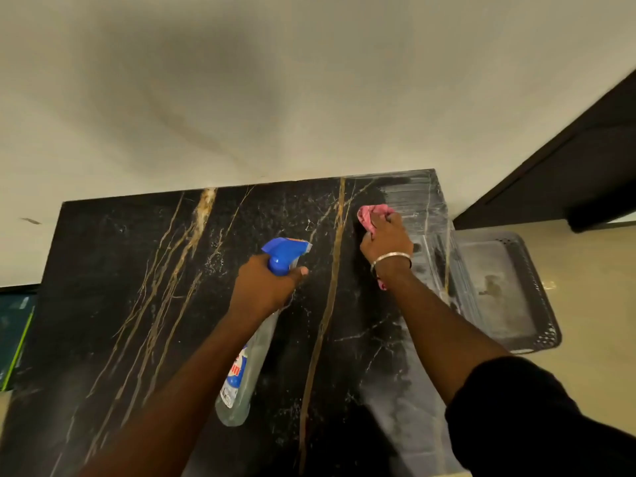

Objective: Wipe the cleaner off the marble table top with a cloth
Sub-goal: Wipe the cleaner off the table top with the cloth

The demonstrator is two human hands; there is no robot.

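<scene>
A black marble table top with gold and white veins fills the lower part of the view. My right hand grips a bunched pink cloth and presses it on the marble near the far right corner. Whitish streaks of cleaner cover the surface to the right of the cloth and down the right edge. My left hand holds a clear spray bottle by its neck, under the blue trigger head, above the middle of the table.
A pale wall rises behind the table's far edge. A dark perforated plastic basket sits on the floor just past the right edge. Dark furniture stands at the upper right. A green-edged object lies at the left.
</scene>
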